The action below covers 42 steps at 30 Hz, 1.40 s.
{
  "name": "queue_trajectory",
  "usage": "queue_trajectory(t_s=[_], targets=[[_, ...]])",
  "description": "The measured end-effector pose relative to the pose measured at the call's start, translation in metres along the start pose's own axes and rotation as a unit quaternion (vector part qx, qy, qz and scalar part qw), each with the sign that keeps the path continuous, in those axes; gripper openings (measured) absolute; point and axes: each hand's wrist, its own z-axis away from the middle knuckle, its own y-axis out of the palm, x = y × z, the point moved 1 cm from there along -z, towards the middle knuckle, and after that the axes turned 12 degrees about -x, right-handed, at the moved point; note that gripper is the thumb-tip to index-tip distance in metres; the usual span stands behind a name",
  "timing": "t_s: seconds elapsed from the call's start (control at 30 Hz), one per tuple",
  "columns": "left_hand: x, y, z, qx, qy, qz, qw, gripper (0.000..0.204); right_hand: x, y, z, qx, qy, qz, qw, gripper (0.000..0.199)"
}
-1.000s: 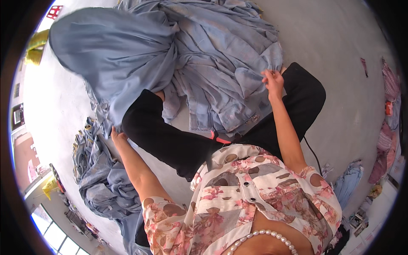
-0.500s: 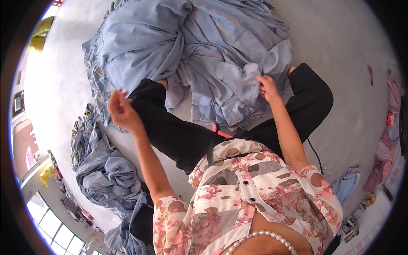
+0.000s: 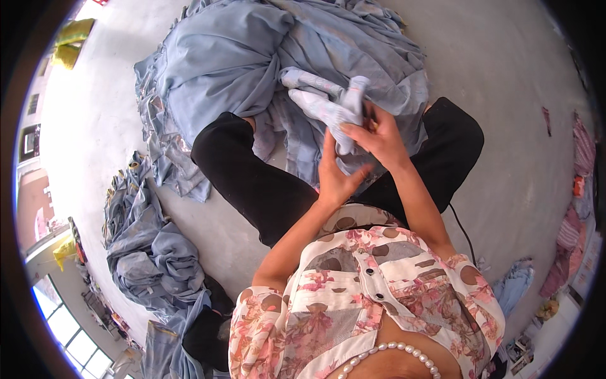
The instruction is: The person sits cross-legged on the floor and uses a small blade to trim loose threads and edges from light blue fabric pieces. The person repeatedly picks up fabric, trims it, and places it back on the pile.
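Above my lap, between my knees, a bunched piece of pale blue cloth [image 3: 319, 104] is lifted off a large heap of blue cloth [image 3: 221, 60]. Its near end is folded over and blurred. My right hand [image 3: 384, 138] grips that end, with the thumb on top and the fingers partly hidden behind it. Close below, my left hand [image 3: 338, 174] has its thumb spread wide from the fingers. Its fingertips reach up against the cloth's lower edge without closing on it.
My black-trousered legs [image 3: 243, 170] straddle the heap's near side. At left, a second pile of blue cloth [image 3: 154, 259] lies on the grey floor [image 3: 505, 170]. Pink and blue fabrics [image 3: 571, 234] lie along the far right. A black cord [image 3: 466, 230] runs beside my right leg.
My left hand has swung right from above my left knee to the cloth. My right hand has moved slightly left, and a bunched cloth piece is now raised in it.
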Motion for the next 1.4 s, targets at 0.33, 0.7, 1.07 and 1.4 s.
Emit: queue_trajectory(t_s=[0.33,0.7,1.07,1.4], targets=[[0.028,-0.034,-0.050,0.032,-0.322,0.476,0.817,0.055,-0.043,-0.013,-0.032,0.024,0.060,0.017,0.998,0.019],[0.030,-0.019,-0.028,-0.061,-0.002,0.025,0.998,0.071,-0.049,0.017,-0.035,0.039,0.059,0.022,0.997,0.010],[0.025,-0.045,-0.079,0.036,-0.094,0.045,0.994,0.023,-0.035,0.003,-0.044,0.077,-0.137,0.169,0.973,0.036],[0.026,-0.025,-0.050,-0.096,0.058,-0.016,0.994,0.102,0.019,0.041,-0.054,0.002,-0.275,0.313,0.909,0.015]])
